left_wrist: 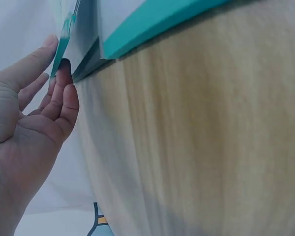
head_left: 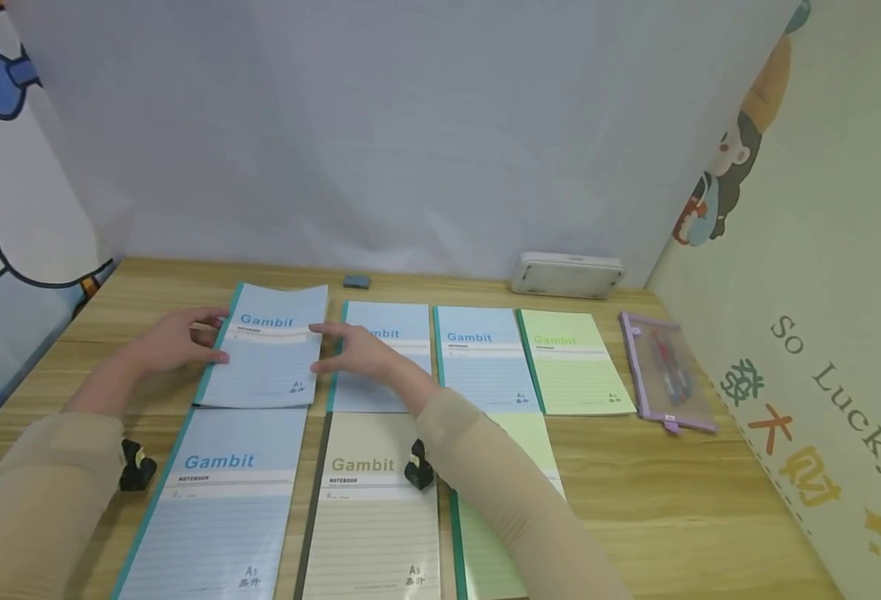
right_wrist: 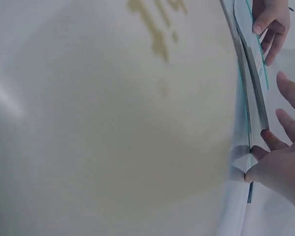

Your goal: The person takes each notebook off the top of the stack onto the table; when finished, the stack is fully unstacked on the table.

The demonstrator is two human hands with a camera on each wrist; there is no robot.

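Observation:
A blue Gambit notebook (head_left: pixel 267 358) with a teal spine lies at the back left, its top right corner curling up slightly. My left hand (head_left: pixel 173 340) pinches its spine edge, thumb on top and fingers beneath; the left wrist view shows this teal edge (left_wrist: pixel 61 54) lifted off the wood. At the opposite edge, my right hand (head_left: pixel 365 354) touches the cover's side with spread, fairly straight fingers, above a second blue notebook (head_left: pixel 387 396). Another blue notebook (head_left: pixel 215 525) lies directly in front of the held one, partly under its lower edge.
A beige notebook (head_left: pixel 372 533) and a green notebook (head_left: pixel 493 550) lie at the front, the latter partly under my right sleeve. Farther right are a blue notebook (head_left: pixel 485 367), a green notebook (head_left: pixel 575 375) and a purple mesh pouch (head_left: pixel 691 404). Behind stand a white box (head_left: pixel 568 277) and a small grey block (head_left: pixel 357 282).

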